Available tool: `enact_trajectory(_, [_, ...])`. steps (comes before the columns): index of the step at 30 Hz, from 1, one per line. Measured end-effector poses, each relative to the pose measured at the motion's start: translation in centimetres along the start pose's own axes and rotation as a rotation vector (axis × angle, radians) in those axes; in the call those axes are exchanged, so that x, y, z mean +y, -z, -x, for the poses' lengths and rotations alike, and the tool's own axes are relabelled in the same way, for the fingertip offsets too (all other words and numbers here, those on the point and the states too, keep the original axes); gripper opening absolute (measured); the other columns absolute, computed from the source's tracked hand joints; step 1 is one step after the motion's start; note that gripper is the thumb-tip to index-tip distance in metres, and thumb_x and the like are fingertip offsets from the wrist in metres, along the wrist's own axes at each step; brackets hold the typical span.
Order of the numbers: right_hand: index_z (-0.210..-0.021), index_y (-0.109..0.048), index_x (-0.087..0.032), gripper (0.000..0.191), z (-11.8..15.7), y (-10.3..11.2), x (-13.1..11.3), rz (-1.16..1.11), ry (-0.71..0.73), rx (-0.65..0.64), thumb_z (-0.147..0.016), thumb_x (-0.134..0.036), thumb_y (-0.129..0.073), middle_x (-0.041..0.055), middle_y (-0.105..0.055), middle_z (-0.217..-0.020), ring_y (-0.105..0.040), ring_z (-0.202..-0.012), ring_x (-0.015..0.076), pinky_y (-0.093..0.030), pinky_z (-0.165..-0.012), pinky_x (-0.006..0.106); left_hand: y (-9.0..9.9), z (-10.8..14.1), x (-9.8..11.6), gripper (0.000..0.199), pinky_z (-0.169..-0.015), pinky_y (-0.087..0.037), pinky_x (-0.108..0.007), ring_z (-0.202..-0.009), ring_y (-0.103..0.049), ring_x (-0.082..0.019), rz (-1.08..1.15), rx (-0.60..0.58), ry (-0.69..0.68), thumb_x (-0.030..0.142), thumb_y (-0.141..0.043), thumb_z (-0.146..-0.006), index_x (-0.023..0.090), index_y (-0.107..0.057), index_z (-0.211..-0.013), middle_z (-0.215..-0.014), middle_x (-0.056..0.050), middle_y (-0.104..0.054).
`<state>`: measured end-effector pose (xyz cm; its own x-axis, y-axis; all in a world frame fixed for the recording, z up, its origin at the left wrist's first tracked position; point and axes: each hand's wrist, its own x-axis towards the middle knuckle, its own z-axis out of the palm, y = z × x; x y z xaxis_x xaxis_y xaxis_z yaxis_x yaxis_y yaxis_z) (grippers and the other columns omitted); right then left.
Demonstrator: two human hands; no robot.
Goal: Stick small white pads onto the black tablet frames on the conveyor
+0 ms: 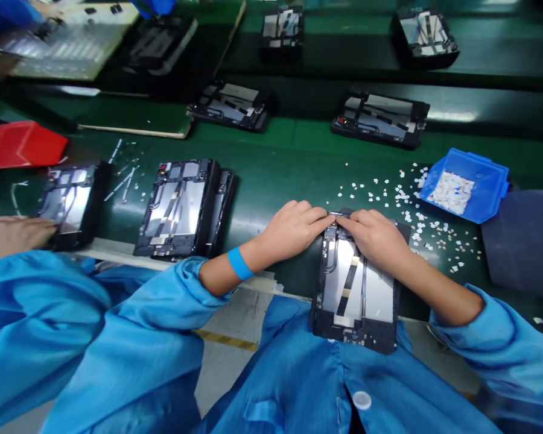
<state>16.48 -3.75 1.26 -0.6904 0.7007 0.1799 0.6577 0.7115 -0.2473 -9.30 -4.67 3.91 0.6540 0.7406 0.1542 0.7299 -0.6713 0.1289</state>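
An opened tablet housing [380, 295] with silver plates, dark ribbon cables and small boards lies in front of me, its lower end over the table edge. At its top edge my left hand [294, 232] is closed, thumb and fingertips pressed together; whatever they pinch is too small to make out. Right beside those fingertips, my right hand [377, 238] is closed over the housing's upper right part, its thumb and fingers at the same top edge. The two hands nearly touch. Small parts under the fingertips are hidden.
Stacked tablet housings [174, 208] stand to the left. A co-worker's hand [20, 238] touches another housing [72, 202]. A blue bin [484, 184] holds small white pieces, with many scattered pieces [402, 196] around it. Further housings [382, 119] lie behind; a red bin [25, 144] is far left.
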Motion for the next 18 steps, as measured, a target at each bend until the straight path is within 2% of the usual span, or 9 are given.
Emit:
enact_trajectory(4, [-0.127, -0.074, -0.017, 0.04, 0.2, -0.2, -0.1, -0.054, -0.036, 0.059, -0.106, -0.017, -0.04, 0.0131, -0.072, -0.111, -0.059, -0.095, 0.0238, -0.047, -0.089, 0.037, 0.1, -0.2, 0.2, 0.039, -0.074, -0.041, -0.041, -0.092, -0.059, -0.025, -0.081, -0.065, -0.091, 0.021, -0.041, -0.108, 0.02, -0.064, -0.14, -0.121, -0.012, -0.074])
enact_trajectory(8, [-0.129, -0.074, -0.019, 0.041, 0.3, 0.1, -0.6, -0.009, -0.022, 0.039, -0.107, -0.017, -0.04, 0.0106, -0.073, -0.105, -0.056, -0.09, 0.0226, -0.045, -0.082, 0.035, 0.4, -0.5, 0.0, 0.038, -0.073, -0.039, -0.041, -0.093, -0.058, -0.025, -0.077, -0.092, -0.148, 0.02, -0.042, -0.108, 0.017, -0.063, -0.139, -0.118, -0.012, -0.074])
enact_trajectory(12, [-0.138, -0.069, -0.025, 0.041, 0.2, 0.7, -0.9, 0.065, 0.022, 0.011, -0.108, -0.018, -0.042, 0.0088, -0.071, -0.103, -0.051, -0.084, 0.0221, -0.04, -0.072, 0.033, 0.5, -0.5, -0.4, 0.037, -0.075, -0.039, -0.039, -0.091, -0.058, -0.025, -0.018, -0.07, -0.129, 0.02, -0.051, -0.104, 0.019, -0.065, -0.138, -0.111, -0.011, -0.074])
enact_trajectory(18, [-0.136, -0.069, -0.022, 0.039, -0.7, 1.2, -0.6, 0.143, 0.123, -0.062, -0.107, -0.019, -0.042, 0.0115, -0.069, -0.106, -0.05, -0.085, 0.0228, -0.04, -0.071, 0.033, 0.5, -0.5, -0.8, 0.048, -0.078, -0.04, -0.038, -0.094, -0.058, -0.025, -0.051, -0.105, -0.082, 0.013, -0.05, -0.099, 0.024, -0.061, -0.145, -0.117, -0.009, -0.074])
